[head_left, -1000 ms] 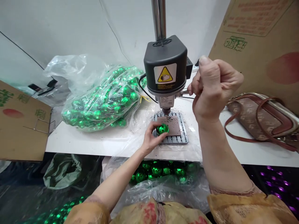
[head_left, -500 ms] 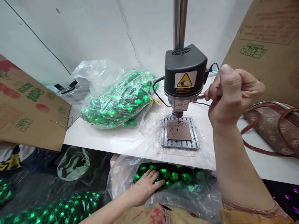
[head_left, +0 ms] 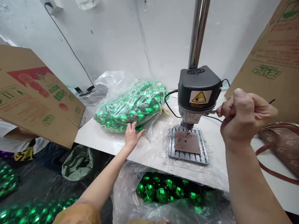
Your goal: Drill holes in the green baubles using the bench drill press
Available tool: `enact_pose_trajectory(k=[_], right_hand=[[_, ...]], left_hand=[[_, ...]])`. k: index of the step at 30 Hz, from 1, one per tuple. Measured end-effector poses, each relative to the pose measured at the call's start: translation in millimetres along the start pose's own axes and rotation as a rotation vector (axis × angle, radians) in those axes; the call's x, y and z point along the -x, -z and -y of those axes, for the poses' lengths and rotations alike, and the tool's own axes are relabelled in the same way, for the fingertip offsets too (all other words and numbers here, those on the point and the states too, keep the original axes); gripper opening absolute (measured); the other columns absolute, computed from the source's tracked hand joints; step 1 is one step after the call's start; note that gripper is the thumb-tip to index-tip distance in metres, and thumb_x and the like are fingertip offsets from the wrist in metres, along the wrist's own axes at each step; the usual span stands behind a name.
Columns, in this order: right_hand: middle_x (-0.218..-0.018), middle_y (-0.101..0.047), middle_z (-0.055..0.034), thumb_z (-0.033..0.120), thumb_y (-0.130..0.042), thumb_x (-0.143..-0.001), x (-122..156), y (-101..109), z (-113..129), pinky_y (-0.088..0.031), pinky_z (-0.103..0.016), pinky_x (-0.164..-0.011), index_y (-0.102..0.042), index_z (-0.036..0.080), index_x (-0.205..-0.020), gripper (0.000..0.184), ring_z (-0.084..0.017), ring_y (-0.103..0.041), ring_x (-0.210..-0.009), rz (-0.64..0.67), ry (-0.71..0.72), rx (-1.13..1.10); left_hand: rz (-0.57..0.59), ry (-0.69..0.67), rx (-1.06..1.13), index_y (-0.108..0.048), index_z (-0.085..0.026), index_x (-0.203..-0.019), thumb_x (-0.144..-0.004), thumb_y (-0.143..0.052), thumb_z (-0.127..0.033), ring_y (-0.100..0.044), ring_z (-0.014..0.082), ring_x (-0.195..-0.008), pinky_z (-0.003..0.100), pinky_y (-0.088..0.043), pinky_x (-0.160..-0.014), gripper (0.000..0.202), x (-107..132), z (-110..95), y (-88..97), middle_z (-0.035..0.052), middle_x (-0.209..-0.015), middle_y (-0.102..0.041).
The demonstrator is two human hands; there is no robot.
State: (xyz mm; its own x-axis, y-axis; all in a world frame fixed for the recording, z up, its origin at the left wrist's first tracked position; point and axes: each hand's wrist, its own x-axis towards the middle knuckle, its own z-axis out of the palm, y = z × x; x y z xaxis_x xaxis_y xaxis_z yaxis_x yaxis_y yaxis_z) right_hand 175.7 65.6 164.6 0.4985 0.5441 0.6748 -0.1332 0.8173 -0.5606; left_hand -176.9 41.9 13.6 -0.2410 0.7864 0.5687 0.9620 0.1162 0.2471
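left hand [head_left: 132, 136] extended, loosely spread, near bagged balls [head_left: 132, 107]; right hand [head_left: 248, 116] raised, gripping lever [head_left: 212, 111].

From here I can't see most of the R hand's [head_left: 249, 118] grip on the lever [head_left: 213, 111] rt of the drill [head_left: 198, 88]; handbag [head_left: 283, 147] farther rt's cut off (frame edge, sadly).

The right hand [head_left: 247, 116] is curled around the handle [head_left: 213, 111] of the drill [head_left: 199, 90]. The left hand [head_left: 132, 136], thumb spread, is at the near edge of a bag [head_left: 130, 107] of green balls on the counter [head_left: 98, 138]; contact is unclear. Between the hands, dark chips dot a brown pad [head_left: 188, 143] on the metal base [head_left: 172, 149]. Below them, more balls [head_left: 162, 194] lie in plastic [head_left: 126, 189]. One box [head_left: 46, 99] stands left of the left hand, another [head_left: 263, 73] behind the right hand, with a purse [head_left: 283, 147] to its right.
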Motion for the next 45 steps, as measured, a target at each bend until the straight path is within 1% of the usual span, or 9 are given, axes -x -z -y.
enact_pose_trajectory(k=[4, 9, 12, 17, 22, 26, 31, 39, 45], right_hand=[[-0.039, -0.037, 0.0086, 0.027, -0.067, -0.08, 1, -1, 3, -0.028, -0.028, -0.037, -0.042, 0.02, -0.046, 0.042, -0.006, -0.034, -0.034, -0.006, -0.012, 0.01], [-0.039, -0.036, 0.0084, 0.025, -0.065, -0.081, 3, 0, 6, -0.029, -0.028, -0.038, -0.041, 0.02, -0.046, 0.043, -0.006, -0.034, -0.035, 0.016, -0.014, 0.021], [-0.04, -0.036, 0.0082, 0.025, -0.065, -0.081, 4, 0, 6, -0.028, -0.029, -0.038, -0.042, 0.02, -0.046, 0.042, -0.007, -0.034, -0.035, 0.009, -0.023, 0.016], [-0.039, -0.036, 0.0077, 0.024, -0.065, -0.081, 4, 0, 4, -0.026, -0.031, -0.036, -0.042, 0.021, -0.045, 0.042, -0.008, -0.033, -0.034, -0.002, -0.02, -0.006], [-0.04, -0.037, 0.008, 0.024, -0.065, -0.081, 4, -1, 4, -0.026, -0.031, -0.037, -0.042, 0.021, -0.046, 0.043, -0.007, -0.033, -0.034, 0.002, -0.009, -0.003], [-0.04, -0.037, 0.0078, 0.022, -0.065, -0.082, 4, 0, 3, -0.025, -0.031, -0.037, -0.043, 0.021, -0.046, 0.042, -0.007, -0.033, -0.035, 0.0, -0.002, -0.011], [-0.04, -0.037, 0.0077, 0.022, -0.065, -0.083, 4, 2, 3, -0.027, -0.031, -0.038, -0.043, 0.02, -0.046, 0.043, -0.007, -0.034, -0.035, 0.013, -0.002, 0.004], [-0.041, -0.037, 0.0076, 0.023, -0.065, -0.083, 5, 1, 3, -0.027, -0.029, -0.038, -0.04, 0.02, -0.047, 0.044, -0.007, -0.035, -0.035, 0.021, 0.005, -0.004], [-0.04, -0.037, 0.008, 0.023, -0.065, -0.083, 6, 1, 2, -0.027, -0.029, -0.038, -0.041, 0.02, -0.046, 0.044, -0.007, -0.035, -0.035, 0.001, 0.002, -0.002]], left_hand=[[-0.072, 0.06, -0.163, -0.06, -0.011, -0.128, -0.087, -0.066, -0.059, -0.059, 0.0411, -0.116, 0.051, -0.049, -0.096, 0.063, -10, -20, -22.0, 0.0245, -0.121, -0.057], [-0.065, -0.165, -0.156, -0.063, -0.02, -0.131, -0.087, -0.069, -0.054, -0.049, 0.0414, -0.132, 0.056, -0.038, -0.111, 0.056, -27, -35, -36.6, 0.0233, -0.14, -0.053], [-0.034, -0.168, -0.158, -0.064, -0.024, -0.13, -0.091, -0.067, -0.04, -0.047, 0.042, -0.134, 0.06, -0.038, -0.109, 0.042, -42, -40, -44.1, 0.0225, -0.144, -0.052], [-0.058, -0.153, -0.01, -0.07, -0.021, -0.095, -0.096, -0.05, -0.018, -0.057, 0.0325, -0.121, 0.048, -0.046, -0.102, 0.021, -67, -45, -47.1, 0.0188, -0.132, -0.062], [-0.009, -0.272, 0.086, -0.066, -0.02, -0.086, -0.098, -0.045, -0.019, -0.065, 0.0221, -0.088, 0.031, -0.049, -0.08, 0.024, -82, -56, -37.4, 0.0092, -0.091, -0.07], [-0.044, -0.315, 0.173, -0.065, -0.021, -0.086, -0.099, -0.043, -0.02, -0.064, 0.0188, -0.081, 0.028, -0.047, -0.075, 0.025, -93, -68, -27.2, 0.0056, -0.084, -0.069], [-0.189, -0.364, 0.168, -0.063, -0.02, -0.083, -0.098, -0.048, -0.023, -0.059, 0.0274, -0.119, 0.039, -0.045, -0.101, 0.022, -102, -79, -24.3, 0.0135, -0.12, -0.068], [0.02, -0.098, 0.04, -0.065, -0.019, -0.103, -0.102, -0.042, -0.023, -0.07, 0.0244, -0.079, 0.029, -0.041, -0.068, 0.023, -99, -86, -32.2, 0.0076, -0.081, -0.07], [0.168, -0.415, -0.036, -0.058, -0.03, -0.138, -0.098, -0.057, -0.042, -0.07, 0.0234, -0.089, 0.027, -0.042, -0.068, 0.042, -95, -90, -20.2, 0.0079, -0.101, -0.071]])
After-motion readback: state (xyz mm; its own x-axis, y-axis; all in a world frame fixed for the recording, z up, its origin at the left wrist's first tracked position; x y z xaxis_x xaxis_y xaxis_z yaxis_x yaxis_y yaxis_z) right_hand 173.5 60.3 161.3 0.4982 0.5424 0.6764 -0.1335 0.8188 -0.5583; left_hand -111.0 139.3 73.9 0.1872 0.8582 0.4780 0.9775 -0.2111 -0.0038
